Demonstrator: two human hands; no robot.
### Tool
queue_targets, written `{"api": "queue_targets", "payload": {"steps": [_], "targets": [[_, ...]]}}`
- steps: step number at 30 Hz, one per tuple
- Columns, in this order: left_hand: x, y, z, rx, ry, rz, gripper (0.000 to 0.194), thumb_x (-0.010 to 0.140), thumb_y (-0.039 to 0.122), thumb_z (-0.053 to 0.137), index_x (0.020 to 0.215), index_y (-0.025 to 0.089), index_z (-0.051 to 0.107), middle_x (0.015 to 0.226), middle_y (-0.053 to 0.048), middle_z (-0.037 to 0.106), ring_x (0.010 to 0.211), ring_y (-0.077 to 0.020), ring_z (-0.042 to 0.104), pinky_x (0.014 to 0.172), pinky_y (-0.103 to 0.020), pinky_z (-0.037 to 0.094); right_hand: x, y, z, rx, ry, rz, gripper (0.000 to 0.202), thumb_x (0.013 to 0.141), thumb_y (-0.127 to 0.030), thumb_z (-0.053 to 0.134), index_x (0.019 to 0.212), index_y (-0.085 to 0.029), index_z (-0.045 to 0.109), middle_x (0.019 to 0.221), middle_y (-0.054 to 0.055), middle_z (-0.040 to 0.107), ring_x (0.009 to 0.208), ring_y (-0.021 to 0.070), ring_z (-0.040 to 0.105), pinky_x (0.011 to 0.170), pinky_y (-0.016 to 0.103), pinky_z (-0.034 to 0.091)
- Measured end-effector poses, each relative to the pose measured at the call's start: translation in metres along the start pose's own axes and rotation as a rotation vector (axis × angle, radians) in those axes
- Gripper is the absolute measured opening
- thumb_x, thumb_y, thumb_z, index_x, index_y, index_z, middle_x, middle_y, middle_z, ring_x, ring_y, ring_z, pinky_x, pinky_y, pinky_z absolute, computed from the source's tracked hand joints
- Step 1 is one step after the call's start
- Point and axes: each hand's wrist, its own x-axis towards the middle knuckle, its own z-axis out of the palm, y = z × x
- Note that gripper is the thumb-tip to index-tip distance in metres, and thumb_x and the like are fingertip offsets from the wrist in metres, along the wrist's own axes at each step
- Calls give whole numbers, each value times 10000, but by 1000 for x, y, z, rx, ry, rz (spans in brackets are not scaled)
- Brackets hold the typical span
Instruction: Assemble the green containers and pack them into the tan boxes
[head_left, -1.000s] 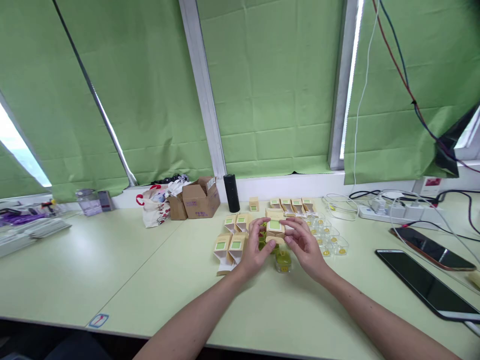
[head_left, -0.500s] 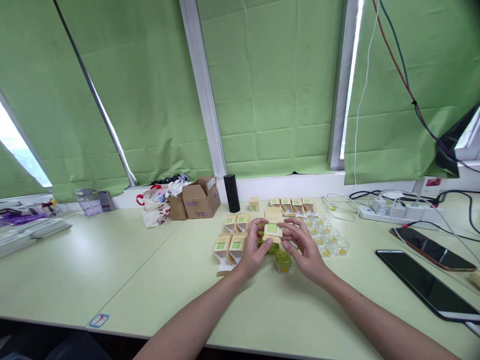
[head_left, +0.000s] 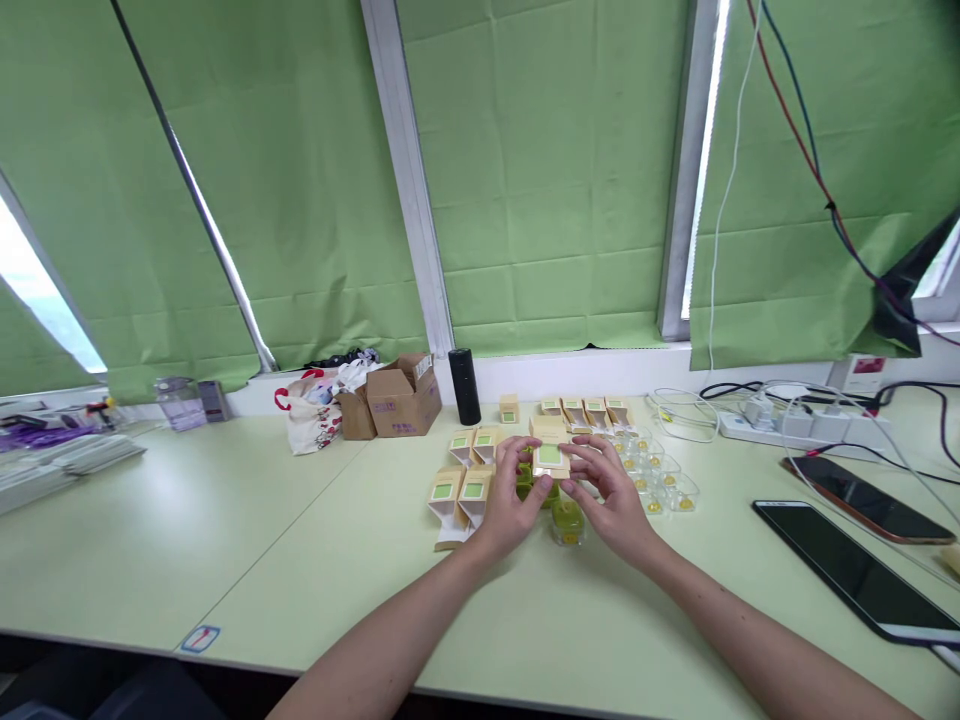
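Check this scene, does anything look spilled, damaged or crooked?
The far-right green covering looks askew: its lower right corner is bunched beside a dark patch, with bright window exposed. I see no spill on the table or obvious damage to the small box between the left hand and right hand.

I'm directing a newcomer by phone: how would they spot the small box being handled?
Start at the long pale table below the green blinds. Near its middle, the left hand and right hand hold a small tan box with a green square facing up. Similar boxes stand to the left, but only this one sits between both hands.
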Motion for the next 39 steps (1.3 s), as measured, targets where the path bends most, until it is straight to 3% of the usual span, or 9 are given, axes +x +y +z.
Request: {"api": "queue_targets", "payload": {"steps": [5, 29, 36, 39], "targets": [[1, 4, -2, 68, -20, 60, 481, 997, 512, 675, 1436, 329, 596, 1435, -109, 462, 1421, -305, 449, 1170, -461, 426, 0, 1, 1, 16, 3, 14, 365, 997, -441, 702, 1355, -366, 687, 1457, 90, 437, 1029, 202, 727, 976, 437, 659], [2, 0, 2, 63, 64, -7, 346, 978, 469, 719, 1280, 302, 692, 1383, -103, 481, 1383, -297, 488, 1103, -430, 470, 1, 4, 1, -4, 4, 29, 287, 1016, -437, 668, 1285, -354, 723, 1421, 87, 468, 960, 183, 712, 953, 455, 656], [1, 6, -1, 163, 41, 57, 389, 1000, 433, 689, 1362, 304, 628, 1479, -118, 445, 1489, -317, 407, 1230, -506, 379, 3, 7, 2, 57, -12, 69, 415, 968, -513, 726, 1343, -339, 698, 1539, 111, 445, 1244, 257, 669, 1098, 461, 579], [0, 8, -2, 226, 49, 71, 382, 1020, 439, 651, 1376, 301, 623, 1516, -125, 435, 1526, -331, 367, 1257, -537, 343, 4, 6, 0, 44, -57, 92, 450, 961, -546, 722, 1350, -320, 702, 1632, 127, 428, 1469, 333, 524, 1174, 518, 511]]}}
